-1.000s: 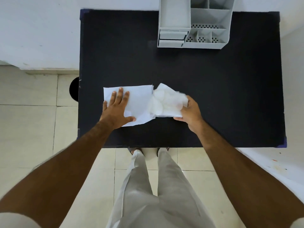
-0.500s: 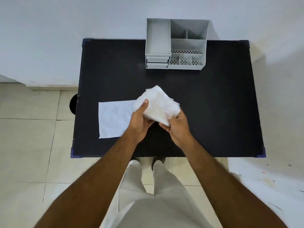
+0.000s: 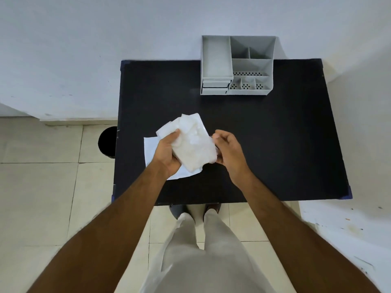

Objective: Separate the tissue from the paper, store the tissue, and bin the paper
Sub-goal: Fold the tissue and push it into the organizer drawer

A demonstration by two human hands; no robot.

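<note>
A crumpled white tissue (image 3: pixel 193 142) is held above the black table (image 3: pixel 264 132), between both hands. My left hand (image 3: pixel 168 153) grips its left side, thumb on top. My right hand (image 3: pixel 227 151) pinches its right edge with curled fingers. A flat white sheet of paper (image 3: pixel 151 149) lies on the table under my left hand, mostly hidden by the hand and the tissue. A grey desk organizer (image 3: pixel 237 64) with several compartments stands at the table's far edge.
A round black bin (image 3: pixel 107 141) stands on the tiled floor just left of the table. A white wall runs behind the table. My legs and feet are at the table's near edge.
The tissue has come off the paper and been lifted from the table. My left hand left the paper and took hold of the tissue. The camera view has pulled back.
</note>
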